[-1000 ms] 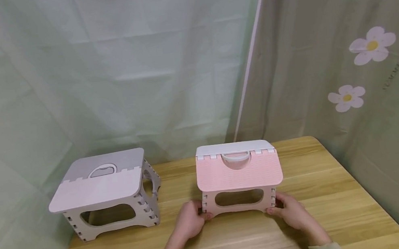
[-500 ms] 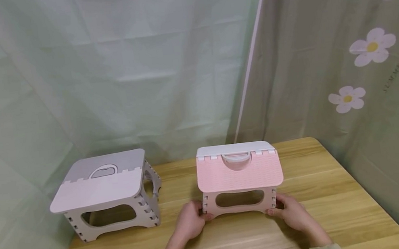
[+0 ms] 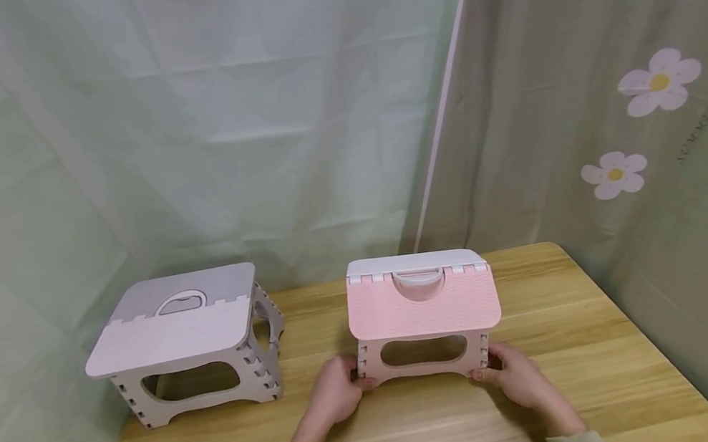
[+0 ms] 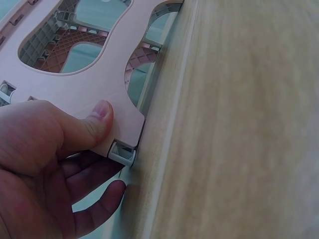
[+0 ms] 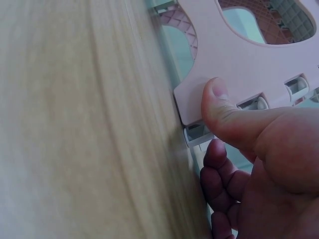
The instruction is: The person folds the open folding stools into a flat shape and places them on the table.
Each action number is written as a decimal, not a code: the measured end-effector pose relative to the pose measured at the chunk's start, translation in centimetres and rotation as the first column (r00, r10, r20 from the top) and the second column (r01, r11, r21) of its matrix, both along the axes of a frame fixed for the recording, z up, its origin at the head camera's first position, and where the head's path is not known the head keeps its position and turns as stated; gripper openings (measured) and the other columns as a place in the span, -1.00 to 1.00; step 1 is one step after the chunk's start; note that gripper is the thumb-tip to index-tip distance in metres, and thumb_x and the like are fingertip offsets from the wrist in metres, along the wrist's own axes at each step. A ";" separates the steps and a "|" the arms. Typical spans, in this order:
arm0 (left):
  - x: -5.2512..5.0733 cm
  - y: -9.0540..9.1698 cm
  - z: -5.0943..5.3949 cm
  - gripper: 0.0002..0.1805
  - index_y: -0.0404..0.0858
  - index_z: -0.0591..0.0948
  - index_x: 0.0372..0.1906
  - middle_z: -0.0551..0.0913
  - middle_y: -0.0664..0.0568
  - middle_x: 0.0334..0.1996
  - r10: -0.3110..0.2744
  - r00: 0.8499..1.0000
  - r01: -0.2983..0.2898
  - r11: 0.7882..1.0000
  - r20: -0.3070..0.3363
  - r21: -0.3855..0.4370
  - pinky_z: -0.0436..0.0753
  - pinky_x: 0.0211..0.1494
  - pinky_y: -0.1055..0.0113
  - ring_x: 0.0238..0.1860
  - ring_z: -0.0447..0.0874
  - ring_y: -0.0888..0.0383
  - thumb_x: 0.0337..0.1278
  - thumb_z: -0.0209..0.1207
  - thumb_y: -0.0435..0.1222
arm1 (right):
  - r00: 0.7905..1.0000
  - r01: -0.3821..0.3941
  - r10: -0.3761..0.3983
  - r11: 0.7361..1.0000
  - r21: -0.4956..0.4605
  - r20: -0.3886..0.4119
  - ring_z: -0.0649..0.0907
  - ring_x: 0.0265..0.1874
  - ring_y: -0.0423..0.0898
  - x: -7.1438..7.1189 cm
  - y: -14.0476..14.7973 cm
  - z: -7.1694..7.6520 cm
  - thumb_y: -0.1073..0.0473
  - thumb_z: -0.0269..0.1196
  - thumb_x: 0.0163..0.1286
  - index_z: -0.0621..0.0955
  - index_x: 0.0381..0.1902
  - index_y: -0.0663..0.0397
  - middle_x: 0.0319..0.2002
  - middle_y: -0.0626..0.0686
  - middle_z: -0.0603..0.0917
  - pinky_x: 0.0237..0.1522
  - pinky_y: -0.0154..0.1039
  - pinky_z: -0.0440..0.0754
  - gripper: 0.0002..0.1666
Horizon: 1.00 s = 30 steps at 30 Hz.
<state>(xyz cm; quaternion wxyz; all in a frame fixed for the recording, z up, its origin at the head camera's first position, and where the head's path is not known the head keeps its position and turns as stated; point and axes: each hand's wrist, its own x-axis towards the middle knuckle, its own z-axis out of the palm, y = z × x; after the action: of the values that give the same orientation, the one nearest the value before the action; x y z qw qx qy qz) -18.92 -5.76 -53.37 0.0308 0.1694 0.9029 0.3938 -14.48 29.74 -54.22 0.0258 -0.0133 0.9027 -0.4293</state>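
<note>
A pink and white folding stool [image 3: 424,304] stands upright on the wooden table, its grey handle lying at the top. My left hand [image 3: 335,391] grips the foot of its left leg, and in the left wrist view the thumb of that hand [image 4: 55,144] presses the pink front panel [image 4: 117,94] with fingers curled behind. On the other side my right hand [image 3: 518,376] holds the right leg's foot; the right wrist view shows this hand [image 5: 269,144] with its thumb on the panel [image 5: 229,64] and its fingers bent beside the leg.
To the left stands a second folding stool [image 3: 175,340], light purple and grey, unfolded on the table [image 3: 572,327]. Pale green curtains [image 3: 241,132] hang behind and at the left; a darker curtain with white flowers [image 3: 615,175] hangs at the right.
</note>
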 end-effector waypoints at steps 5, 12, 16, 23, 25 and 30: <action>-0.1 0.1 0.0 -0.85 -0.16 0.76 -0.34 0.69 0.22 -0.47 -0.002 1.000 0.002 1.000 0.004 0.007 0.56 -0.31 0.26 -0.44 0.54 0.25 0.11 0.56 -0.29 | 1.000 0.016 -0.016 1.000 0.026 0.007 0.62 -0.06 -0.09 -0.1 0.1 0.2 0.04 0.54 0.32 0.72 0.17 0.08 -0.15 -0.10 0.72 0.09 0.05 0.47 -0.49; -0.2 0.1 0.1 -0.84 -0.17 0.76 -0.35 0.68 0.22 -0.48 0.009 1.000 -0.009 1.000 0.011 0.011 0.55 -0.32 0.27 -0.44 0.53 0.24 0.10 0.57 -0.30 | 1.000 0.012 -0.012 1.000 -0.004 0.004 0.62 -0.08 -0.10 -0.2 0.1 0.1 0.06 0.54 0.32 0.71 0.21 0.11 -0.18 -0.10 0.72 0.07 -0.01 0.52 -0.46; -0.1 0.0 0.1 -0.82 -0.15 0.73 -0.39 0.65 0.23 -0.53 0.007 1.000 -0.007 1.000 0.017 0.004 0.53 -0.34 0.27 -0.46 0.51 0.24 0.10 0.56 -0.30 | 1.000 0.012 -0.012 1.000 -0.013 0.007 0.62 -0.09 -0.10 -0.1 0.0 0.0 0.07 0.54 0.32 0.71 0.21 0.12 -0.19 -0.10 0.72 0.07 -0.02 0.53 -0.46; -0.1 -0.2 0.2 -0.84 -0.15 0.75 -0.38 0.65 0.24 -0.52 0.004 1.000 -0.004 1.000 0.003 0.006 0.53 -0.34 0.29 -0.47 0.51 0.25 0.10 0.57 -0.29 | 1.000 -0.004 0.004 0.999 -0.040 0.000 0.62 -0.10 -0.10 -0.1 -0.2 0.0 0.09 0.52 0.33 0.70 0.21 0.16 -0.19 -0.08 0.72 0.03 -0.04 0.53 -0.46; -0.1 -0.2 0.1 -0.84 -0.15 0.75 -0.39 0.65 0.24 -0.53 0.002 1.000 -0.002 1.000 0.002 0.003 0.53 -0.35 0.29 -0.47 0.50 0.25 0.10 0.57 -0.29 | 1.000 -0.004 0.004 0.999 -0.043 0.005 0.62 -0.12 -0.11 -0.1 -0.2 0.0 0.09 0.52 0.33 0.70 0.21 0.17 -0.19 -0.09 0.72 0.01 -0.06 0.54 -0.46; -0.1 -0.1 0.1 -0.86 -0.16 0.78 -0.33 0.69 0.23 -0.47 -0.007 1.000 0.007 1.000 -0.001 0.008 0.56 -0.30 0.28 -0.43 0.54 0.27 0.11 0.56 -0.29 | 1.000 0.007 -0.006 0.999 -0.042 0.018 0.62 -0.13 -0.12 0.1 -0.3 0.1 0.09 0.52 0.34 0.69 0.24 0.17 -0.19 -0.09 0.72 -0.02 -0.09 0.54 -0.43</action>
<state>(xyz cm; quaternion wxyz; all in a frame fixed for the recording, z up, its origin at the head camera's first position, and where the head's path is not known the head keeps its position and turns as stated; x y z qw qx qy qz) -19.01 -5.90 -53.31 0.0311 0.1728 0.9008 0.3971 -14.41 29.46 -54.07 0.0320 -0.0070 0.8933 -0.4483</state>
